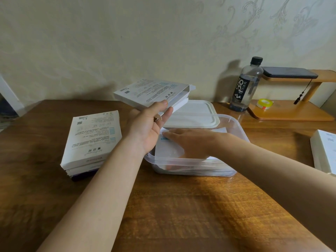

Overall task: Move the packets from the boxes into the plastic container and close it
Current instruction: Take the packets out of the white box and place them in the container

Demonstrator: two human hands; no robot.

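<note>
Left hand [149,128] grips an open box [152,93]; right hand [189,140], fingers flat, presses packets [168,151] into the container [190,168]. The stack [92,139] probably still waits; lid [192,113] off.

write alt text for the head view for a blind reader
The person's left hand holds an open-ended white box above a wooden table while the right hand lies flat on white packets inside a clear plastic container. Its white lid lies at its far side, with a stack of boxes to the left.
</note>
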